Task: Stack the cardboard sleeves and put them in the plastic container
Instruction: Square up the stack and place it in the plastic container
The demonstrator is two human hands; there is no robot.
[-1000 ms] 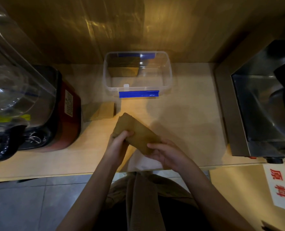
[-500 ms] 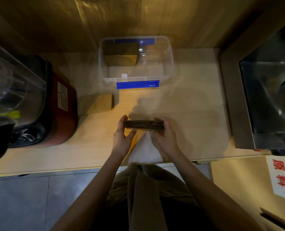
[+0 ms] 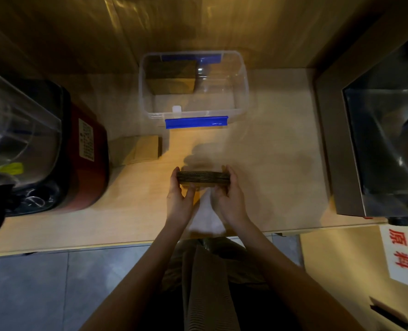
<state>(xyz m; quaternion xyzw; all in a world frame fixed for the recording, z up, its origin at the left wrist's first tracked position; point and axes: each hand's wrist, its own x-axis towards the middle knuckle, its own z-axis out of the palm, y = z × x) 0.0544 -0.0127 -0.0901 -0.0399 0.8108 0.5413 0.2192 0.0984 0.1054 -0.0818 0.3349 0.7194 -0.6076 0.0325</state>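
Observation:
A stack of brown cardboard sleeves [image 3: 203, 178] stands on edge above the wooden counter, squeezed between both hands. My left hand [image 3: 180, 199] presses its left end and my right hand [image 3: 229, 199] presses its right end. Beyond it sits the clear plastic container [image 3: 242, 91] with blue clips, open at the top. Another stack of sleeves [image 3: 172, 77] stands inside its back left corner. More flat sleeves [image 3: 138, 151] lie on the counter left of the container's front.
A red and black appliance [image 3: 88, 158] with a clear jug stands at the left. A steel machine [image 3: 375, 139] fills the right side. A white cloth or paper [image 3: 206, 218] lies at the counter's front edge under my wrists.
The stack went from lying tilted and flat in my hands to standing on edge, squared between both palms. It sits a little farther from me than a second ago.

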